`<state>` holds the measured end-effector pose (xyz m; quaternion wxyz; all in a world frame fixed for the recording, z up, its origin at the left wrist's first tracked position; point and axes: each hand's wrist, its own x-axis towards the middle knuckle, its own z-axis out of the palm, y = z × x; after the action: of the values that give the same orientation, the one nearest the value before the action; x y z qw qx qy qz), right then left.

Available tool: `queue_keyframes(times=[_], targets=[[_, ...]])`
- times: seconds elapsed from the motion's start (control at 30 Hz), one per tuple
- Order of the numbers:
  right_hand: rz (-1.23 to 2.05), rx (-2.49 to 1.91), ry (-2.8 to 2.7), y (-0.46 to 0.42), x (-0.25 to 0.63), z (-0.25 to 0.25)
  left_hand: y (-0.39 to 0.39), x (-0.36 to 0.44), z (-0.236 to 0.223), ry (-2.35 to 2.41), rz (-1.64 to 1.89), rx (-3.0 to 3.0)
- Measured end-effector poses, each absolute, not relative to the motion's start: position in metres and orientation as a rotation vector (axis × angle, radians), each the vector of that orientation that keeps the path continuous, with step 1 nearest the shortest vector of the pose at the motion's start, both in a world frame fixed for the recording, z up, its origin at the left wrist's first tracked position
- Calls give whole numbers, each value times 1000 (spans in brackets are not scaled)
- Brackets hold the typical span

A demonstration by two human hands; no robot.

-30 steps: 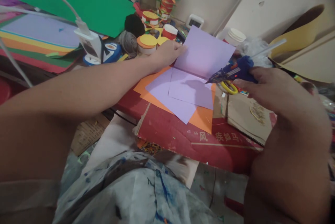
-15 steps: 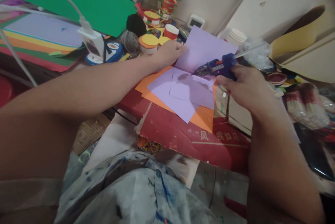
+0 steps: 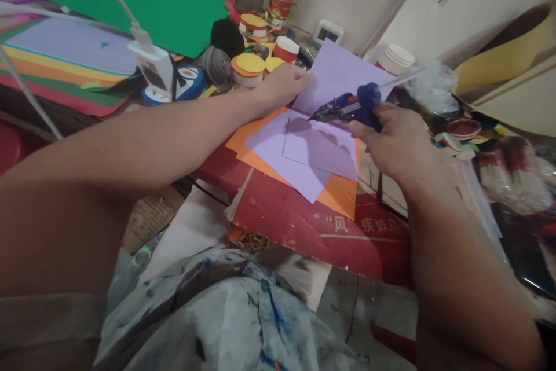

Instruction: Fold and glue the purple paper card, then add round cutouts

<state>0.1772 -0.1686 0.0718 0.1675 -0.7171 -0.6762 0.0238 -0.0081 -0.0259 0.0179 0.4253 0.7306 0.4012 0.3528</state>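
Note:
My right hand (image 3: 393,131) is wrapped round a blue hot glue gun (image 3: 358,107) with a lit red light and a clear glue stick out of its back. Its nozzle points down and left, close over the fold of a purple paper card (image 3: 351,73). My left hand (image 3: 289,81) pinches the left edge of the card's raised flap. The card's lower half lies flat on another purple sheet (image 3: 271,142), with orange paper (image 3: 341,197) beneath. Whether the nozzle touches the paper I cannot tell.
The papers lie on a red cardboard box (image 3: 299,217). Farther back stand red and yellow paper rolls (image 3: 248,67) and balls of yarn (image 3: 217,64). A charger (image 3: 152,70) with a white cable is at left; bagged cotton swabs (image 3: 508,174) lie at right.
The glue gun and my right hand have shifted left along the card's fold. My left hand still holds the flap up.

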Motion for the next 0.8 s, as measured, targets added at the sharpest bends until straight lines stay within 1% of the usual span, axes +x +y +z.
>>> queue_keyframes(times=[0.27,0.5,0.7,0.8], targets=[[51,-1918,-1961,-155,171,54,-22,-5,15,964,912,1741],[21,-1903,-1955,-150,170,50,-19,-5,11,937,920,1709],[174,-1910,-1962,-155,169,59,-20,-4,11,898,928,1692],[171,-1901,-1958,-155,168,58,-20,-5,12,903,931,1707]])
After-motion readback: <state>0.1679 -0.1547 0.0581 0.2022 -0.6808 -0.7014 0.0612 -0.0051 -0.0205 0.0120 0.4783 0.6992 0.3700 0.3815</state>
